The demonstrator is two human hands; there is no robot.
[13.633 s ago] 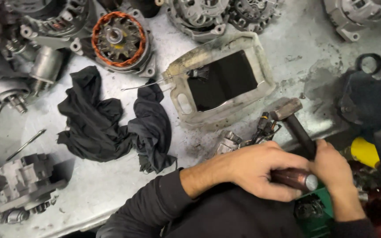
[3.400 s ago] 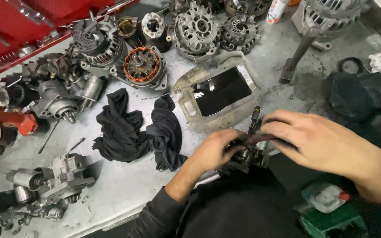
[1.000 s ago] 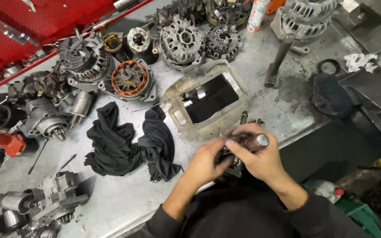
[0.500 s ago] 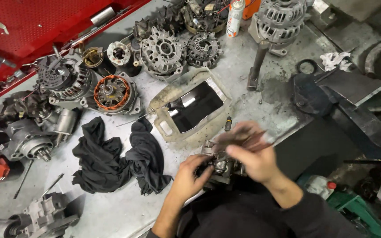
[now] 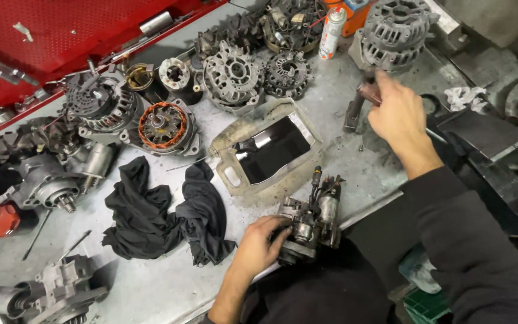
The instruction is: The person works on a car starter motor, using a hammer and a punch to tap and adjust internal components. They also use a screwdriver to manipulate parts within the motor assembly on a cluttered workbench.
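- While the left hand [image 5: 259, 245] closes its grip around the starter motor [image 5: 310, 219], that unit sits at the near edge of the desk [image 5: 151, 282], just in front of the person's dark-clothed body.
- The right hand [image 5: 398, 111] is stretched far out to the hammer [image 5: 358, 105] lying near the desk's far right; its fingers curl over the handle top, though whether the grip is fully closed cannot be told because of blur.
- Container: a grimy shallow metal tray [image 5: 235, 141] lies just beyond the starter motor and holds a dark, glossy liquid that reflects light.
- Change from the frame half a second earlier: both hands were then together on the starter motor; the right hand has since left it and gone to the hammer, while the left has stayed on the unit.
- Package: a white spray can [image 5: 330, 33] with a red cap stands at the far edge, beside an orange container [image 5: 349, 9].
- Surroundings: a crumpled black rag [image 5: 163, 213] lies left of the tray; an alternator with exposed copper windings [image 5: 164, 127] and several grey alternator housings [image 5: 232, 75] lie beyond it; a red tool chest [image 5: 49, 36] stands at the far left.
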